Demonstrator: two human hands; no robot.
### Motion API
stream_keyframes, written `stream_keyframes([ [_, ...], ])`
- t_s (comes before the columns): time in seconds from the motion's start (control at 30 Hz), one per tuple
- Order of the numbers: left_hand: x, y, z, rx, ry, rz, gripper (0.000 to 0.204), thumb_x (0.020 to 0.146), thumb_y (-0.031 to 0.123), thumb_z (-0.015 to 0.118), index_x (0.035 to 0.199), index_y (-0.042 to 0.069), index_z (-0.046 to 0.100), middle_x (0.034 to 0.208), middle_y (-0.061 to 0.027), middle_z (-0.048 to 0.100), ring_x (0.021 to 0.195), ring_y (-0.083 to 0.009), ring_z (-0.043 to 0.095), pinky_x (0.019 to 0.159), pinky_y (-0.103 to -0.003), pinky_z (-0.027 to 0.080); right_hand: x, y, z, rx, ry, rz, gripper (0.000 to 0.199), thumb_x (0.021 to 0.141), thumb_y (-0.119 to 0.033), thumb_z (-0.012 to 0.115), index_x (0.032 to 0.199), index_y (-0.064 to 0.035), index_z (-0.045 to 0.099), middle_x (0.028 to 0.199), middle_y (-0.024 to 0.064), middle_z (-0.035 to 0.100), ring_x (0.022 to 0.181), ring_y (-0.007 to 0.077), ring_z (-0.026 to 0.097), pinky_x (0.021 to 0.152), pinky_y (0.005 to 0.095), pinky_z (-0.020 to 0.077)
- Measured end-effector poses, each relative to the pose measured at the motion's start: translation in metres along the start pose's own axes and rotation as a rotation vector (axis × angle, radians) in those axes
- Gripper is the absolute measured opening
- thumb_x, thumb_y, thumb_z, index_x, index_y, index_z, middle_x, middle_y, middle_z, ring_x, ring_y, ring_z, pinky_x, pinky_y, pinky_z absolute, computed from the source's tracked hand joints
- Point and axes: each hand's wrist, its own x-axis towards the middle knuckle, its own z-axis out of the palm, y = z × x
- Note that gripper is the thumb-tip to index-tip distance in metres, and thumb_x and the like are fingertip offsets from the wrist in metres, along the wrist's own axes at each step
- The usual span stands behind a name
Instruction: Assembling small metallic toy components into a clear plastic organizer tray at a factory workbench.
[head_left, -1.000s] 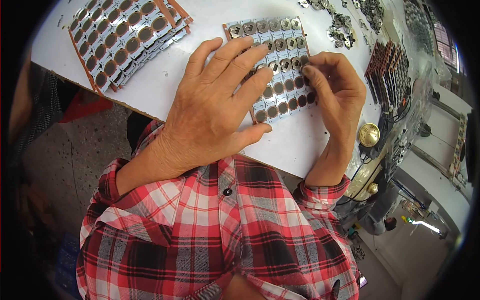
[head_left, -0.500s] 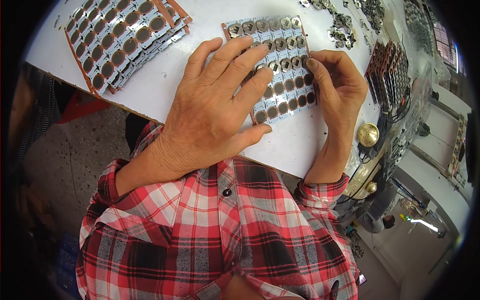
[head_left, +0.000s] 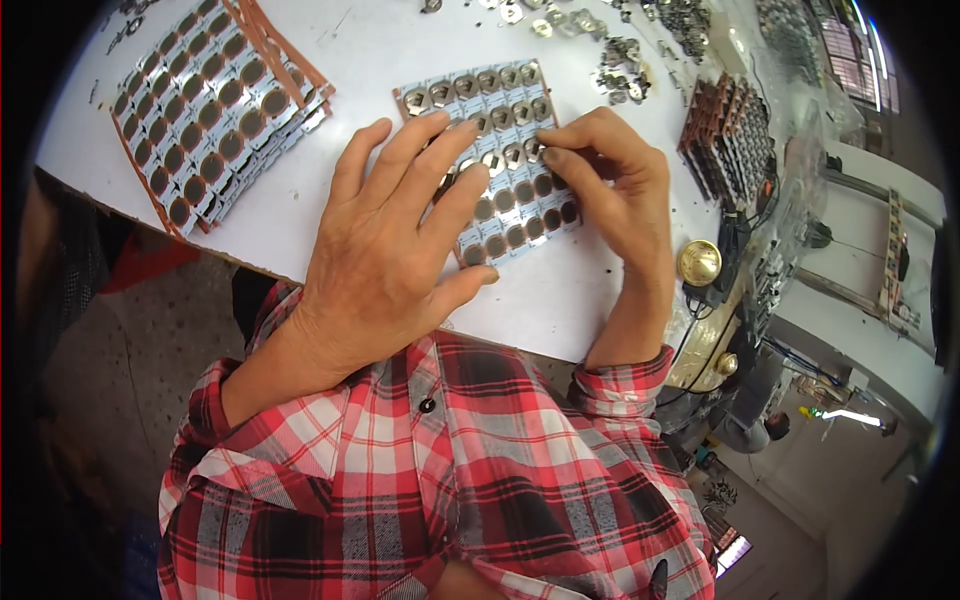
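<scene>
A light-blue circuit-board panel (head_left: 500, 222) with brown edge strips lies on the white table before me. Its upper rows carry small shiny metal clips (head_left: 487, 80); the lower two rows show bare dark round pads. My left hand (head_left: 385, 225) rests over the panel's left part, fingers spread and holding nothing, and covers some of the middle rows. At the panel's right edge, my right hand (head_left: 618, 190) pinches thumb and forefinger at a small metal clip (head_left: 534, 150), the last in the third row. The fingertips partly hide that clip.
Stacked similar panels (head_left: 210, 110) lie at the left. Loose metal clips (head_left: 622, 70) are scattered in piles at the far side. To the right stand a bundle of upright panels (head_left: 725, 140), a round brass-coloured knob (head_left: 699, 262) and cables.
Table, panels and hands all sit further left in the picture, so the view has shifted. My right fingers stay at the end of the third row; my left hand remains spread on the panel.
</scene>
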Motion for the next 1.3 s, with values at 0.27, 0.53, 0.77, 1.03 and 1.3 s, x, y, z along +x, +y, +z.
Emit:
stream_keyframes([
  [0.27, 0.000, -0.002, 0.003, 0.006, 0.067, 0.023, 0.076, 0.060, 0.026, 0.092, 0.126, 0.002, 0.064, 0.143, -0.0179, 0.057, 0.138, -0.0377, 0.049, 0.116, -0.056, 0.035, -0.006, 0.003, 0.002, 0.207, 0.182, 0.137, 0.013, 0.094, -0.005, 0.074, 0.105, 0.0004, 0.074, 0.088, -0.0004, 0.072, 0.074, 0.0033, 0.061, 0.061, 0.0166, 0.0445],
  [0.53, 0.000, -0.003, 0.006, 0.004, 0.080, 0.029, 0.075, 0.060, 0.027, 0.092, 0.125, 0.002, 0.065, 0.142, -0.0178, 0.058, 0.137, -0.0364, 0.049, 0.116, -0.055, 0.036, -0.002, 0.010, 0.005, -0.012, 0.183, -0.009, 0.012, 0.093, 0.000, 0.073, 0.105, 0.0000, 0.076, 0.089, -0.0007, 0.071, 0.079, 0.0052, 0.061, 0.071, 0.0197, 0.0465],
  [0.77, -0.001, -0.002, 0.006, 0.018, 0.085, 0.026, 0.075, 0.061, 0.028, 0.093, 0.126, 0.002, 0.065, 0.143, -0.0179, 0.057, 0.139, -0.0357, 0.049, 0.117, -0.055, 0.036, 0.002, 0.005, 0.007, -0.049, 0.148, -0.029, 0.012, 0.093, 0.000, 0.073, 0.104, -0.0007, 0.077, 0.089, -0.0020, 0.068, 0.079, 0.0047, 0.060, 0.072, 0.0203, 0.0458],
  [1.03, -0.001, 0.000, 0.006, 0.053, 0.079, 0.023, 0.075, 0.062, 0.029, 0.092, 0.126, 0.002, 0.065, 0.143, -0.0174, 0.057, 0.139, -0.0354, 0.048, 0.116, -0.055, 0.036, 0.007, -0.001, 0.002, -0.152, 0.117, -0.064, 0.009, 0.091, -0.004, 0.076, 0.100, -0.0014, 0.076, 0.083, -0.0020, 0.068, 0.074, 0.0038, 0.059, 0.065, 0.0207, 0.0459],
  [1.3, -0.002, -0.003, 0.010, 0.033, 0.101, 0.044, 0.072, 0.062, 0.027, 0.092, 0.124, 0.000, 0.065, 0.141, -0.0166, 0.058, 0.137, -0.0365, 0.049, 0.114, -0.054, 0.038, 0.003, 0.001, 0.000, 0.310, 0.184, 0.235, 0.014, 0.090, -0.009, 0.078, 0.102, -0.0034, 0.072, 0.082, -0.0019, 0.070, 0.070, 0.0013, 0.060, 0.051, 0.0155, 0.0380],
])
